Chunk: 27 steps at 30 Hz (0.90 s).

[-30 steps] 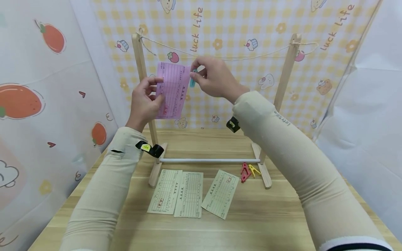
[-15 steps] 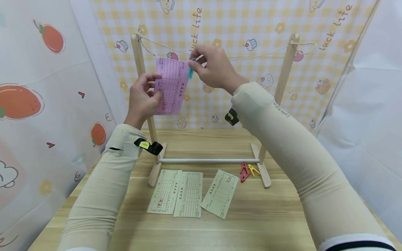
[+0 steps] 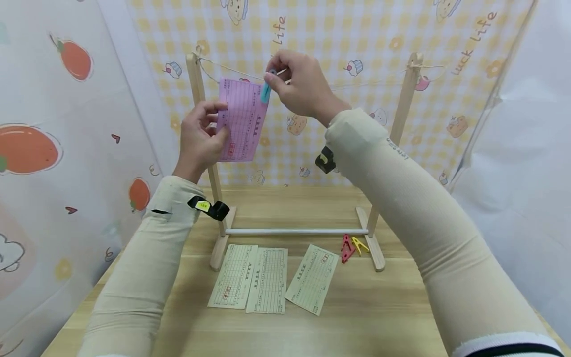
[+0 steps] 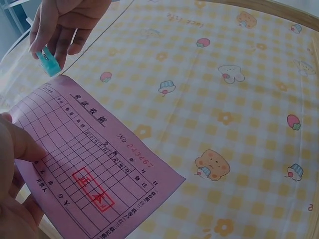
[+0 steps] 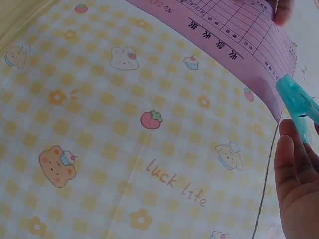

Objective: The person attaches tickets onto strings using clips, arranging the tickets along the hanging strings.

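Observation:
My left hand (image 3: 200,131) pinches a pink receipt slip (image 3: 243,121) by its left edge, thumb in front. The slip is held up at the sagging string (image 3: 232,66), near the left post. With thumb and fingers my right hand (image 3: 303,84) pinches a teal clothespin (image 3: 265,92), which overlaps the slip's top right corner in the head view. From the left wrist, the clothespin (image 4: 48,60) is right at the slip's upper corner. In the right wrist view, the clothespin's tip (image 5: 285,84) is beside the paper's edge, and the string (image 5: 266,174) runs up to that corner.
Two wooden posts (image 3: 403,106) carry the string, joined low down by a white rod (image 3: 294,231). Three pale green slips (image 3: 267,280) lie on the wooden table (image 3: 357,317). Red clothespins (image 3: 347,248) and a yellow clothespin (image 3: 359,245) lie by the right foot.
Both hands have risen, lifting the pink slip and the clothespin up to the string. The clothespin has moved slightly left and now overlaps the slip's corner. The things on the table stay put.

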Each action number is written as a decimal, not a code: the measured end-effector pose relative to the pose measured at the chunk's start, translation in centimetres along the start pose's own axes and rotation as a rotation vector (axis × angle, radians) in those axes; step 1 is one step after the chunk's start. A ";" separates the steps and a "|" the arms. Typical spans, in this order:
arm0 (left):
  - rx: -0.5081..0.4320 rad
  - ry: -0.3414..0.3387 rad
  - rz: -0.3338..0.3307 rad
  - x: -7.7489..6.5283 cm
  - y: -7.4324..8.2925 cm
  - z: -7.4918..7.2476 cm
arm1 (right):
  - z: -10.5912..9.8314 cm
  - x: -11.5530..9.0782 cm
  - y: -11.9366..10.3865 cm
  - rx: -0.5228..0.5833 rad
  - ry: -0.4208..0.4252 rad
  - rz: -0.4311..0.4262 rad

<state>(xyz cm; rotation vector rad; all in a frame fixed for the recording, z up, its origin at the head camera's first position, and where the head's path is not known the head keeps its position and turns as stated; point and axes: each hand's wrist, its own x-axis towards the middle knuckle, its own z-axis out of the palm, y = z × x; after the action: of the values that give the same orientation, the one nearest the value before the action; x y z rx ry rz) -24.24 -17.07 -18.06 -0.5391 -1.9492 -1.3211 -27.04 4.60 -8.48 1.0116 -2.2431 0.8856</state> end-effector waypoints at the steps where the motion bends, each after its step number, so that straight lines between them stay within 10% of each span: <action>1: -0.003 0.000 -0.002 0.0 0.1 0.0 | -0.1 0.1 -0.1 0.004 -0.001 0.008; 12: -0.040 0.020 0.017 1.0 1.0 0.0 | -1.0 1.4 -1.1 0.013 0.046 -0.006; 27: 0.037 0.026 -0.027 2.4 2.2 0.1 | -1.7 3.5 -1.7 0.154 0.052 0.183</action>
<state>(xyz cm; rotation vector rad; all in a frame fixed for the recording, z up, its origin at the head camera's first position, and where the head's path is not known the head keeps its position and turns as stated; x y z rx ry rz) -24.39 -16.21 -14.87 -0.4764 -1.9621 -1.2996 -27.47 3.39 -4.43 0.8477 -2.2781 1.1658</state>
